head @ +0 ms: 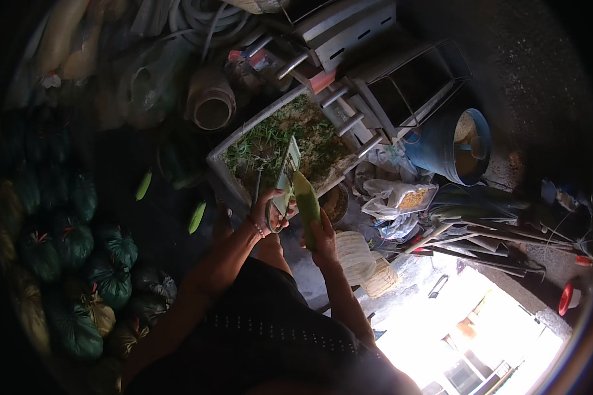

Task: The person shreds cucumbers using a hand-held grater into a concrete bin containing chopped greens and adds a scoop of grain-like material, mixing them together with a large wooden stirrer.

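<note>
My left hand [272,212], a beaded bracelet at its wrist, grips a flat pale-green hand grater [285,170] by its looped handle. In my right hand [321,239] is a long green gourd [305,200], held by its lower end. The gourd's tapered upper end lies close against the grater's face; whether they touch is hard to tell. Below both hands stands a rectangular trough [231,180] holding chopped greens [257,143] and a crumbly mash. A rod or handle [257,185] leans at the trough's near side.
Two green gourds lie on the dark floor at left, one nearer [196,217], one farther [143,184]. Tied plastic bags [76,331] crowd the left. A metal machine [351,98] overhangs the trough's far right. Beyond are a blue bucket [425,153], a bag of grain [400,200] and wooden sticks [499,237].
</note>
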